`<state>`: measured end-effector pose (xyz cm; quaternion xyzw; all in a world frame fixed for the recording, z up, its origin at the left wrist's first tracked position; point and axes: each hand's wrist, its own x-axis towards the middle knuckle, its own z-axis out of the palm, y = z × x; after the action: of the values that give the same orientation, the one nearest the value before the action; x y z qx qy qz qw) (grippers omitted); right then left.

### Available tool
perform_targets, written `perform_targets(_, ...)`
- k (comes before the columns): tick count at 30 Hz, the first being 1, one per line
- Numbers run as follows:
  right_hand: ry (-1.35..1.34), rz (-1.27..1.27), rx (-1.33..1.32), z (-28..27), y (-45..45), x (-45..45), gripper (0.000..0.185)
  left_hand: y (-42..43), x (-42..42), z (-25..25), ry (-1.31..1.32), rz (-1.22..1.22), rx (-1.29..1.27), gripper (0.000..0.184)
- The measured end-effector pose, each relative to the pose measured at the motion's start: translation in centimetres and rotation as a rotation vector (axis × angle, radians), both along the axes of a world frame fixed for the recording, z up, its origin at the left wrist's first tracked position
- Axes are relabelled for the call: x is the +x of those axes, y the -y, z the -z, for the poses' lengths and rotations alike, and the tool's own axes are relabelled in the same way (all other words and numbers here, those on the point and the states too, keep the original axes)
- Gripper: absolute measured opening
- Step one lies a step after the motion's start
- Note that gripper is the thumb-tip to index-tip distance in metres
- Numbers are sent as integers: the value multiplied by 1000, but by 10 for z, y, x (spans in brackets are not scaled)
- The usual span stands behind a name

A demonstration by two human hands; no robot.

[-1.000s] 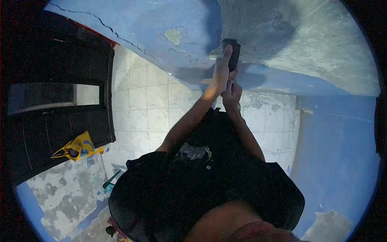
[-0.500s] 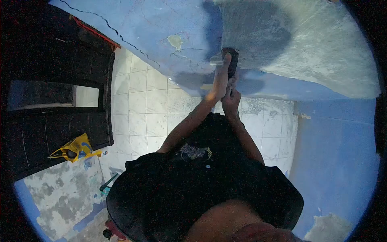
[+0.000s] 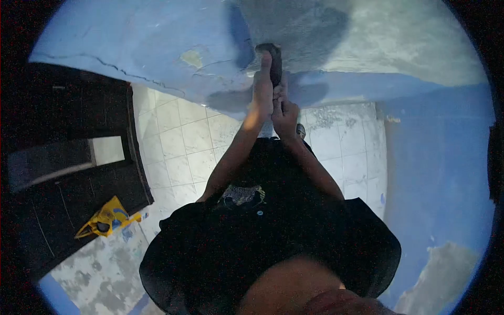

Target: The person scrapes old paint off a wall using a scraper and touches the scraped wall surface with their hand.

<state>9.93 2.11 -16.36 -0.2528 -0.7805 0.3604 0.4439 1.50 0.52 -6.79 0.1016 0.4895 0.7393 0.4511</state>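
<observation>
A dark, narrow tool rests against the wall, its top end near the edge between blue paint and a grey plastered patch. My left hand grips it from the left, with the thumb laid up along its face. Just below, my right hand is closed around the lower end, close against the left hand. What the right fingers hold is mostly hidden. A pale chipped spot and a thin crack mark the blue wall left of the tool.
A dark panelled door stands at the left, with a yellow bag near its edge. White tiles cover the floor. On the right is another blue wall with a grey patch low down.
The view has turned, so the wall, tool and both hands appear further left and higher. Both hands keep their hold on the tool. Part of a shoe now shows beside the right wrist.
</observation>
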Motion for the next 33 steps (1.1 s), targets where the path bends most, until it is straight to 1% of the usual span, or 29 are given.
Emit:
perform_targets(1, 67, -77, -262, -1, 1, 3, 35, -1, 2, 10, -9, -27, -37, 63)
perform_targets(2, 33, -66, -267, -3, 3, 5, 36, -2, 1, 18, -21, -66, -70, 63)
perform_targets(4, -42, -67, -280, -11, 7, 0, 38, -1, -6, 5, -6, -22, -19, 62)
perform_targets(6, -9, -30, -76, -6, 5, -7, 39, 5, -7, -5, 55, 35, 10, 64)
perform_targets(7, 51, -27, -29, -1, 8, -1, 34, 7, -7, -2, 2, 51, 35, 64)
perform_targets(9, 199, -34, 28, 10, 9, 10, 22, 5, -3, 8, -3, 6, 14, 66)
perform_targets(11, 337, -54, -362, 20, 1, 5, 21, 2, -1, 12, -71, -4, 4, 64)
perform_targets(14, 112, -87, -377, -15, 6, -1, 22, 1, -11, 5, -23, 15, -16, 64)
perform_targets(17, 114, -73, -207, -13, 0, -4, 22, 1, -7, -14, -36, 6, 21, 65)
perform_targets(20, 110, -63, -208, 29, -2, 0, 23, -2, -2, 23, -58, -51, -52, 65)
perform_targets(21, 76, -64, -199, 28, -3, -3, 25, 0, -2, 18, -68, -28, -36, 64)
perform_targets(22, 43, -65, -190, 16, -2, -6, 27, -1, -5, 4, -93, -37, -36, 64)
perform_targets(24, 80, -102, -365, -6, -1, -4, 29, 1, -3, -18, -113, -55, -58, 64)
perform_targets(27, 21, -87, -191, -2, -7, -7, 41, 0, -4, -18, -104, -35, -26, 64)
perform_targets(29, 52, -87, -327, -1, -5, -2, 39, -3, -1, 1, -9, -41, -3, 64)
perform_targets(30, 74, -91, -399, -1, -2, 0, 39, -2, 2, -2, 43, -48, 5, 65)
perform_targets(31, 35, -89, -183, -1, -4, -2, 37, -3, -2, -5, -4, -43, 10, 64)
perform_targets(32, 13, -87, -182, 0, -8, -4, 37, -3, -5, -7, -45, -37, 11, 64)
perform_targets(33, -4, -85, -189, -19, -8, -5, 37, -2, -5, -15, -80, -32, 5, 64)
